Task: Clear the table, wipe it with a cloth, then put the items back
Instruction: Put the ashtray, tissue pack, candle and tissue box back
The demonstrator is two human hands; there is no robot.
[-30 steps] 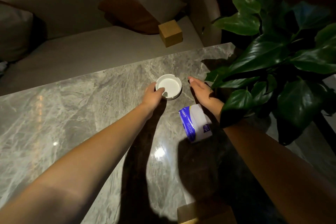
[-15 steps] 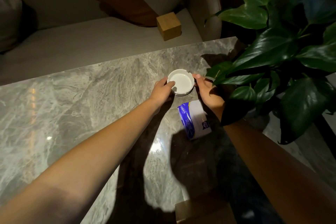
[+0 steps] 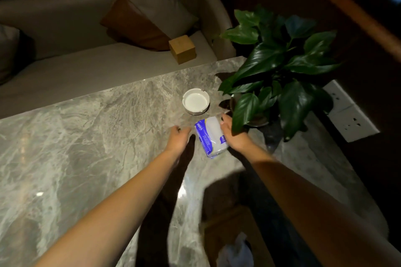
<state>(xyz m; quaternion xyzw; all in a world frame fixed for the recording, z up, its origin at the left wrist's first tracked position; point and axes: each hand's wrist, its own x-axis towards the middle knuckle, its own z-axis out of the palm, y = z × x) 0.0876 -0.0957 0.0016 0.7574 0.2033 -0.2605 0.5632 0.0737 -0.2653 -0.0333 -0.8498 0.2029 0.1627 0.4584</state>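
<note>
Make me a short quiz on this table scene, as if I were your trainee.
1. True or false: the ashtray is stacked on the pack.
2. What does the right hand touch? A ashtray, B pack, C box.
3. Fill in: the box sits on the ___.
Key: 1 false, they lie apart on the table; 2 B; 3 sofa.
</note>
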